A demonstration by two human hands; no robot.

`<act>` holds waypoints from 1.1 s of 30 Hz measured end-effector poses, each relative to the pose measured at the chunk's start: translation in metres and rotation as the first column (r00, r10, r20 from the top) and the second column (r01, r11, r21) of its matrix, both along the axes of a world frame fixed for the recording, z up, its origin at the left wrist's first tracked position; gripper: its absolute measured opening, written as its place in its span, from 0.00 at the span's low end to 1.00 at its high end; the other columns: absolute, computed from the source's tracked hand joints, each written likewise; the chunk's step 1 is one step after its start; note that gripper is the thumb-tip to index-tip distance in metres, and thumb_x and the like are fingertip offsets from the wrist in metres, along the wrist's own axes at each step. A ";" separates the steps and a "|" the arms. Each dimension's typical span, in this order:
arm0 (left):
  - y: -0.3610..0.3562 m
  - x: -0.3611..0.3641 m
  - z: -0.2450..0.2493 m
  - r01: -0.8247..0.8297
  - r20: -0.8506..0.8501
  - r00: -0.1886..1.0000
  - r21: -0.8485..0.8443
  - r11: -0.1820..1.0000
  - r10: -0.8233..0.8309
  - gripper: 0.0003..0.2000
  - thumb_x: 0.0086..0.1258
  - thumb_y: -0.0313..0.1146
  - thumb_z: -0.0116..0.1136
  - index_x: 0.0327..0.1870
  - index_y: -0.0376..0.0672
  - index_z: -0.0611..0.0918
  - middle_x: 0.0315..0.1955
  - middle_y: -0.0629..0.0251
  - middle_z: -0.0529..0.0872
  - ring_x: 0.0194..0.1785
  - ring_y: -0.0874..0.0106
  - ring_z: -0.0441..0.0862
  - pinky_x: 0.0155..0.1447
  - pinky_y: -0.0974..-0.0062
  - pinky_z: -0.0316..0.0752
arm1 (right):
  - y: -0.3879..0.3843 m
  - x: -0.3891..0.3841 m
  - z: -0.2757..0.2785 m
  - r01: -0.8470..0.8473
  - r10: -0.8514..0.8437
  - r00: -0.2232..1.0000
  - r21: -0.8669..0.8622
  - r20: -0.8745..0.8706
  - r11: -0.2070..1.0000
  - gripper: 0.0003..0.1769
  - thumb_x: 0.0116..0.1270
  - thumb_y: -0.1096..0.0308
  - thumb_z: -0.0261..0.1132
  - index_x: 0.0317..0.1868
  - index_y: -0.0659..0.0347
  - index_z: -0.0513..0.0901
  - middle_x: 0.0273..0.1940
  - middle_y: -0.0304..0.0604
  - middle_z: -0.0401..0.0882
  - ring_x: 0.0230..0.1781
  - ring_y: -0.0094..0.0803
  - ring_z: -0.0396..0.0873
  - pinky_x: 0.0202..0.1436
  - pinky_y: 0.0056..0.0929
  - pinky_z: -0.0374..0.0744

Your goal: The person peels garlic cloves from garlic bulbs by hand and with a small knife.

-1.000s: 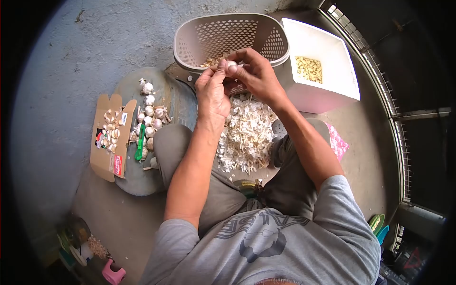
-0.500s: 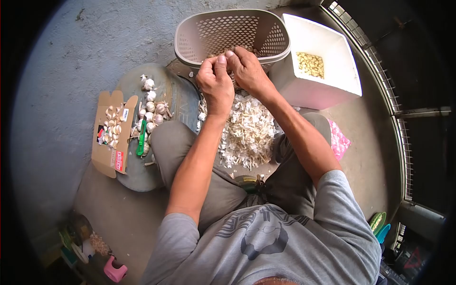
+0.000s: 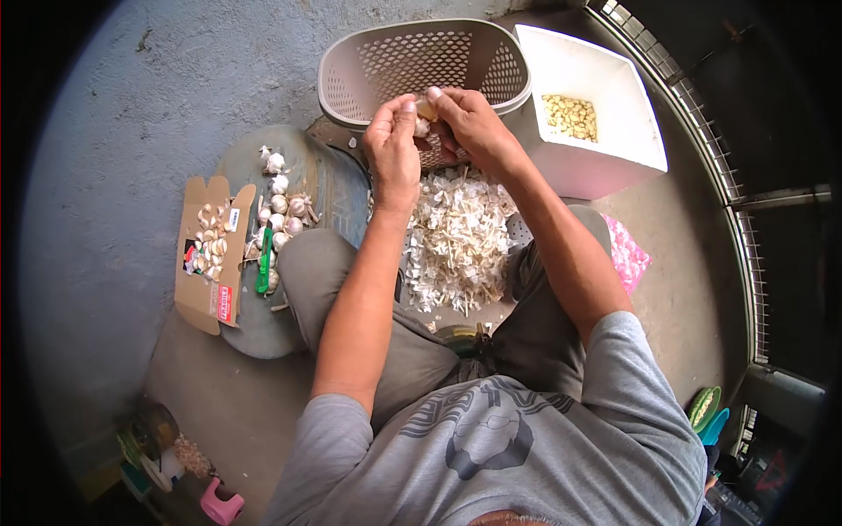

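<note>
Both hands are together over the near rim of a grey-brown perforated basket. A partly bared piece of garlic lies between their fingertips, pale with some skin on it. My left hand pinches it from the left, thumb and fingers closed. My right hand grips it from the other side, its thumb on top. Below the hands a heap of dry garlic skins covers the floor between the legs. The basket's bottom is mostly hidden by its near wall and the hands.
At left, several whole garlic bulbs and a green box cutter lie on a grey round-edged slab. A cardboard box there holds cloves. Peeled cloves sit in a white foam box. A pink bag lies at right.
My hands have parted slightly and turned, so the garlic between them now shows. The whole view has shifted a little.
</note>
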State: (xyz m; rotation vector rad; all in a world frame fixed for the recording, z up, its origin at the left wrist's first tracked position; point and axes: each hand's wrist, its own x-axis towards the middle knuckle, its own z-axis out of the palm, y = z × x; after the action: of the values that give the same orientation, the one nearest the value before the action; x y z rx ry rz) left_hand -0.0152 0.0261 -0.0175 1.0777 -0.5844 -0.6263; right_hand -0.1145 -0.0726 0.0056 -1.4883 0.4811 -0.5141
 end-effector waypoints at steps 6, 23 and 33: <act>0.002 0.003 0.000 -0.120 0.202 0.974 0.080 0.990 0.102 0.12 0.83 0.35 0.58 0.40 0.36 0.86 0.25 0.78 0.78 0.26 0.88 0.64 0.28 0.84 0.59 | 0.003 0.003 -0.003 -0.002 -0.013 0.990 0.109 0.139 0.994 0.22 0.84 0.53 0.57 0.42 0.67 0.80 0.27 0.37 0.76 0.18 0.22 0.72 0.19 0.25 0.77; -0.002 0.004 -0.008 0.037 0.126 0.991 0.134 0.990 -0.054 0.17 0.85 0.45 0.54 0.39 0.40 0.82 0.26 0.76 0.78 0.27 0.87 0.67 0.28 0.83 0.64 | 0.006 -0.008 0.012 0.095 -0.108 0.994 -0.434 -0.006 0.896 0.14 0.79 0.64 0.64 0.41 0.71 0.79 0.26 0.47 0.80 0.24 0.33 0.79 0.30 0.37 0.77; 0.008 -0.007 0.010 -0.412 0.716 0.670 0.136 0.901 0.198 0.14 0.84 0.35 0.48 0.37 0.34 0.75 0.28 0.44 0.81 0.33 0.43 0.81 0.38 0.51 0.74 | 0.007 0.018 -0.023 0.153 -0.106 0.988 -0.795 0.112 0.587 0.13 0.75 0.67 0.59 0.40 0.71 0.81 0.36 0.58 0.80 0.40 0.58 0.80 0.44 0.52 0.77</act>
State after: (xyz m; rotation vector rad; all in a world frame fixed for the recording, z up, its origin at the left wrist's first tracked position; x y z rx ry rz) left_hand -0.0225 0.0342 -0.0072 1.6704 -0.9439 0.0344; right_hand -0.0963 -0.0657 -0.0170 -2.3221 0.3158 -0.9748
